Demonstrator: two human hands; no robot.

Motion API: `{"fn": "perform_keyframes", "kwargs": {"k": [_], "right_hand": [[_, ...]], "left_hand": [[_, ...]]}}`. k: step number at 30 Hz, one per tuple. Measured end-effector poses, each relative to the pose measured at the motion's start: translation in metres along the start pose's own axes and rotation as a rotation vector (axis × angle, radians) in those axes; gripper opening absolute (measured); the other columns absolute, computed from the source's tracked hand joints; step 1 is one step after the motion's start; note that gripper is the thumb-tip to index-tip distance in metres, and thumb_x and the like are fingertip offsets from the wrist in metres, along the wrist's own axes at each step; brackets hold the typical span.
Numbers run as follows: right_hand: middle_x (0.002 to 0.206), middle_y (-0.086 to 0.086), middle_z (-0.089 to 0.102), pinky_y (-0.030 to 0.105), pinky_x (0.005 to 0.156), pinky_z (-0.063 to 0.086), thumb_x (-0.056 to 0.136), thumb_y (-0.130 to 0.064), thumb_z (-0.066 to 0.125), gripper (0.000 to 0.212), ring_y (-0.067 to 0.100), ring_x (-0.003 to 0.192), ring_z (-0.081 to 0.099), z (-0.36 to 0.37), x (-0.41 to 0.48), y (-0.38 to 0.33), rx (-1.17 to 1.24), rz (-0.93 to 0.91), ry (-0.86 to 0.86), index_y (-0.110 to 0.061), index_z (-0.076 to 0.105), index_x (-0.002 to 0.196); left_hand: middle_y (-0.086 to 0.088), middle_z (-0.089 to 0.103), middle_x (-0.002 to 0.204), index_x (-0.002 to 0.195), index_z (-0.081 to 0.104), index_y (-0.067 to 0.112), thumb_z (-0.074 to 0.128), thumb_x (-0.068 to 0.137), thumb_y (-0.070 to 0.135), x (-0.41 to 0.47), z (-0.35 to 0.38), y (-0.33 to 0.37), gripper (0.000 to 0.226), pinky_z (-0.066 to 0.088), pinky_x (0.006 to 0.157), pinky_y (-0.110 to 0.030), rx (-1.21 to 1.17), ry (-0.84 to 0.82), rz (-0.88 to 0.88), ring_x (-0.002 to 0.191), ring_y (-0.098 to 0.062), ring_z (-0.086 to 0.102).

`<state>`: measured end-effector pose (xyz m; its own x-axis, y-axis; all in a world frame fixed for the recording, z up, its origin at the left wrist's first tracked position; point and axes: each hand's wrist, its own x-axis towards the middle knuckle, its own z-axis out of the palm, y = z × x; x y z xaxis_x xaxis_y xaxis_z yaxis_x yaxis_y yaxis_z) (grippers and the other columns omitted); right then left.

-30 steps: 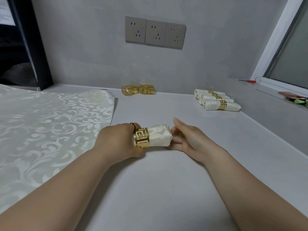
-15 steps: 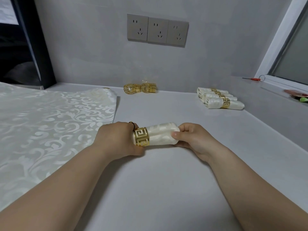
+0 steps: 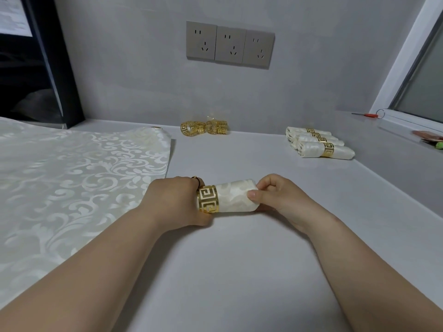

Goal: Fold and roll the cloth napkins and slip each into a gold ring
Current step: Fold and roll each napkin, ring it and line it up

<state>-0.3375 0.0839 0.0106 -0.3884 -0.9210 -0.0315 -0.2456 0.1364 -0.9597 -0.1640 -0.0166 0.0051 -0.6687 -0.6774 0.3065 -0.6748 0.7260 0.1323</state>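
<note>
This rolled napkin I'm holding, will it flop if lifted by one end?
Probably sags slightly: the rolled napkin is soft cloth, bound only by the gold ring. Its glossy weave might slip through. Being round, it may roll.

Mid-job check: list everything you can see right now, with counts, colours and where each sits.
rolled napkin: one, cream, centre, held between both hands
gold ring: one, gold, around the napkin's left end
finished rolls: at least three, cream with gold rings, back right
loose rings: small cluster, gold, by the back wall
flat cloth: one, cream patterned, spread at left
wall sockets: three, grey, on the wall
table: one, grey
left hand: grips the napkin beside the ring
right hand: pinches the napkin's right end
</note>
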Motion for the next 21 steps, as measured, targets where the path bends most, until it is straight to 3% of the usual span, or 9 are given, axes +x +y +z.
{"fn": "perform_keyframes", "kwargs": {"k": [2,4,7,12,14,17,21], "right_hand": [[0.106,-0.015,0.048,0.025,0.093,0.037,0.076,-0.020,0.071,0.038,0.004,0.101,0.046,0.002,-0.004,-0.004,-0.360,-0.149,0.073,-0.026,0.049,0.106],[0.126,-0.018,0.038,0.021,0.107,0.015,0.074,-0.028,0.071,0.065,0.000,0.121,0.030,0.013,-0.009,-0.008,-0.793,-0.400,0.091,-0.027,0.039,0.130],[0.138,-0.010,0.041,0.025,0.113,-0.005,0.081,-0.032,0.062,0.061,0.006,0.134,0.026,0.030,-0.008,-0.007,-1.078,-0.551,0.033,-0.025,0.036,0.137],[0.133,-0.009,0.048,0.020,0.112,-0.002,0.083,-0.034,0.061,0.054,0.008,0.126,0.037,0.026,-0.007,0.001,-1.020,-0.501,0.002,-0.025,0.041,0.133],[0.131,-0.008,0.050,0.019,0.112,0.001,0.082,-0.033,0.063,0.053,0.009,0.123,0.040,0.026,-0.006,0.000,-0.982,-0.488,-0.005,-0.024,0.043,0.131],[0.124,-0.008,0.054,0.020,0.108,0.013,0.080,-0.032,0.065,0.050,0.012,0.117,0.044,0.028,-0.005,0.000,-0.950,-0.465,-0.021,-0.025,0.047,0.126],[0.118,-0.009,0.050,0.023,0.098,0.034,0.075,-0.029,0.071,0.056,0.011,0.114,0.043,0.020,-0.006,0.002,-0.717,-0.285,-0.075,-0.028,0.047,0.126]], "left_hand": [[0.011,0.056,0.079,0.105,0.054,0.029,0.063,0.069,0.053,0.000,-0.001,0.002,0.044,0.033,0.055,-0.017,0.006,-0.010,0.019,0.075,-0.012,0.051],[0.011,0.061,0.091,0.110,0.052,0.030,0.063,0.068,0.058,0.000,0.000,0.005,0.052,0.035,0.059,-0.023,0.007,-0.026,0.044,0.085,-0.012,0.057],[0.013,0.062,0.104,0.121,0.046,0.033,0.066,0.066,0.062,-0.002,0.000,0.008,0.065,0.035,0.068,-0.022,-0.026,-0.074,0.066,0.098,-0.011,0.058],[0.017,0.048,0.127,0.137,0.031,0.033,0.073,0.067,0.051,-0.014,-0.021,-0.022,0.084,0.035,0.090,-0.019,-0.118,-0.265,0.025,0.118,-0.009,0.047],[0.023,0.050,0.113,0.128,0.039,0.036,0.077,0.068,0.040,-0.021,-0.026,-0.042,0.072,0.035,0.084,-0.009,-0.279,-0.307,-0.002,0.111,-0.005,0.048],[0.028,0.055,0.097,0.096,0.047,0.047,0.079,0.069,0.024,-0.033,-0.022,-0.053,0.048,0.036,0.071,0.001,-0.501,-0.255,-0.016,0.089,0.009,0.055],[0.021,0.060,0.099,0.089,0.047,0.047,0.079,0.070,0.020,-0.035,-0.015,-0.053,0.046,0.037,0.072,0.001,-0.575,-0.182,-0.035,0.089,0.010,0.054]]}}
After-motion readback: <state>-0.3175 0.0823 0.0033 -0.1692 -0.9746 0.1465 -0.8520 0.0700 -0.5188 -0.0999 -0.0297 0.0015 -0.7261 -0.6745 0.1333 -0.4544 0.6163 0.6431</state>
